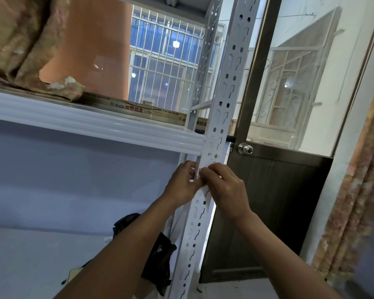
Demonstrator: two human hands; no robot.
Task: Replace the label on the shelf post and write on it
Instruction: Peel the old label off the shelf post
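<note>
Just below the shelf [95, 124] edge, both hands pinch a white label [200, 172] against the upright post [221, 108] (left hand [181, 184], right hand [225, 186]).

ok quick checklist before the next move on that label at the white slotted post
1. Both hands at the work spot: ok. Left hand and right hand meet on the white perforated metal shelf post, just below the white ribbed shelf beam.
2. Label pinched: cannot tell. A small white label with a red edge shows between the fingertips; the grip is hidden.
3. Label fully off or on: cannot tell.
4. Pen ready: not ok, none visible in either hand.
5. Post face free below: ok, bare slots.
6. Nearby silver round door knob: ok, apart from the hands.
</note>
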